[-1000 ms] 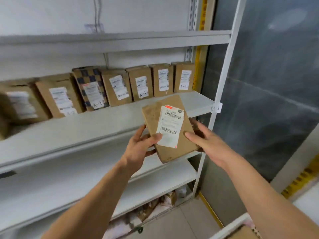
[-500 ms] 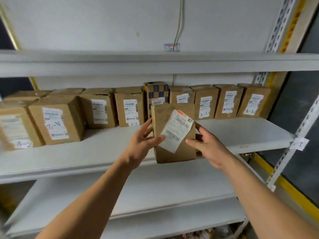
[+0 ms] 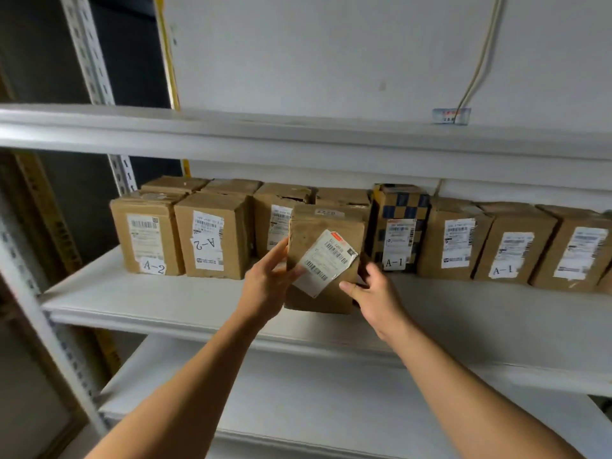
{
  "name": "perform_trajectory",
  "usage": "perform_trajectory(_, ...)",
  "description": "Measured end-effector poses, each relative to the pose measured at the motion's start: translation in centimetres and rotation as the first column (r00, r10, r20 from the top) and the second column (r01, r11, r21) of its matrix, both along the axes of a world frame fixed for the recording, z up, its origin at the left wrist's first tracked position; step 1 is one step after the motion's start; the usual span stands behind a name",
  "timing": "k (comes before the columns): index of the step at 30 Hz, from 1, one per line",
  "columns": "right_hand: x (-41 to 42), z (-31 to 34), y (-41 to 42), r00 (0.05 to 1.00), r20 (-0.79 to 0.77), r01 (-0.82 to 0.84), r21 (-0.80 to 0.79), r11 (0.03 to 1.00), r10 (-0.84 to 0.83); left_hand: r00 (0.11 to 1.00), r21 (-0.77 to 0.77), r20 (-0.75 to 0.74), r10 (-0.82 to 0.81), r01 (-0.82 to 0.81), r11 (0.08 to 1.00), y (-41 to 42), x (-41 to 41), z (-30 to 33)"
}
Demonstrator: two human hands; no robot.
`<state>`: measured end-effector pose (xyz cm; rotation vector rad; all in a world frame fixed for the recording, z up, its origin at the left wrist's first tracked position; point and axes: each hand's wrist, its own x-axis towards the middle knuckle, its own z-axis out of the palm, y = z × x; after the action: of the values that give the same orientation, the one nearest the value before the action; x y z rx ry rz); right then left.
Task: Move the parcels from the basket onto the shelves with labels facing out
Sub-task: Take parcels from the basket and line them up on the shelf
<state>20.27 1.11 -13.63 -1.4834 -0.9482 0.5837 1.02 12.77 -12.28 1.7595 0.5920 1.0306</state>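
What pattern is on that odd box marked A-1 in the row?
Dark blue and tan checks on the checkered box, seen in the head view.

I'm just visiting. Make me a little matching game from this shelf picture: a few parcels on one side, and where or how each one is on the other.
Things:
1. parcel with the slanted label
2. checkered parcel
3. parcel marked A-2 right way up
4. parcel with the upside-down A-2

States:
a. leftmost in the row
b. held between left hand and right hand
c. second from the left
d. blue-and-yellow pattern, marked A-1

Pairs: 1-b, 2-d, 3-a, 4-c
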Motion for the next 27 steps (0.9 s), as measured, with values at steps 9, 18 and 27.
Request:
perform_trajectory(9, -2.4, -0.2, 7.4, 0.995, -0.037, -0.099, -0.057, 0.993, 0.097, 0.96, -0.041, 0.004, 0.282, -0.281, 0.959, 5.2, -0.8, -1.8)
perform_trajectory(18, -2.8, -0.7, 11.0, 0.996, 0.023, -0.083, -0.089, 0.993, 0.085, 0.875, 0.038, 0.046, 0.483, -0.484, 0.874, 7.6, -0.8, -2.3)
perform_trajectory(27, -3.7, -1.6, 13.1, 0.996, 0.086, 0.005, -0.12, 0.993, 0.006, 0.815, 0.074, 0.001, 0.579, -0.578, 0.813, 8.3, -1.1, -2.4)
